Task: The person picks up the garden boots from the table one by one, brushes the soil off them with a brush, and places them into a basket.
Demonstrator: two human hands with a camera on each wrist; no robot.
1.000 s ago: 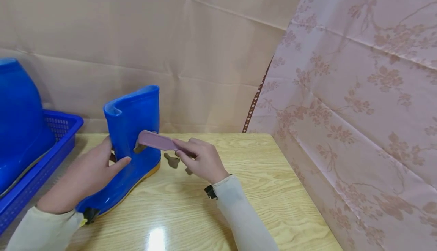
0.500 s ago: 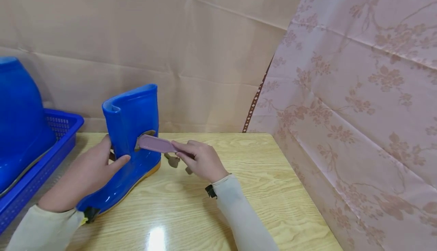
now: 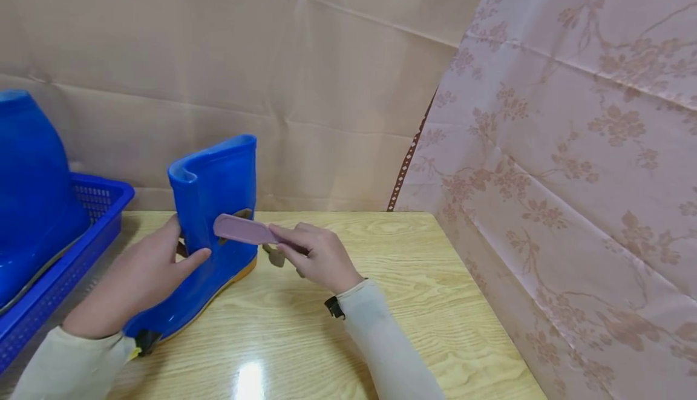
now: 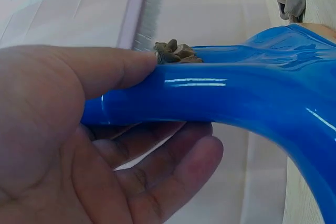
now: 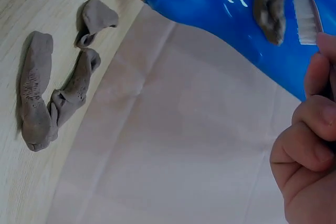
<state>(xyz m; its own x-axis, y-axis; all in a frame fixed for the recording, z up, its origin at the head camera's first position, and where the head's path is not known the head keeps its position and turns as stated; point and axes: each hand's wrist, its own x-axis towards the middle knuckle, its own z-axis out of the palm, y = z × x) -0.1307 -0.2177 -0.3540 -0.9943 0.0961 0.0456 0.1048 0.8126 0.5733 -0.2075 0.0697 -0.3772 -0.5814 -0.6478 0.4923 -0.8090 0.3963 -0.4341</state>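
A blue rubber boot (image 3: pixel 223 182) with a tan sole stands upright on the table. My left hand (image 3: pixel 144 270) grips its shaft from the left, thumb (image 4: pixel 121 66) on one face and fingers on the other. My right hand (image 3: pixel 321 258) holds a pink brush (image 3: pixel 242 229) by its handle, head toward the shaft. White bristles (image 5: pixel 304 17) point at the boot in the right wrist view, beside a grey-brown clay-like lump (image 5: pixel 270 6) stuck to the shaft. The same lump (image 4: pixel 176 52) sits just past my thumb in the left wrist view. In the head view, the brush partly covers it.
Several grey clay-like pieces (image 5: pixel 35 87) lie on the wooden table (image 3: pixel 392 285) by the heel. At the left, a second blue boot (image 3: pixel 32 188) sits in a blue plastic basket (image 3: pixel 117 191). A beige cloth (image 3: pixel 337 103) hangs behind, a floral one (image 3: pixel 572 176) at the right.
The brush has moved down slightly, then left across the shaft with my right hand. The boot has rocked a little left and back right. My left hand keeps its hold.
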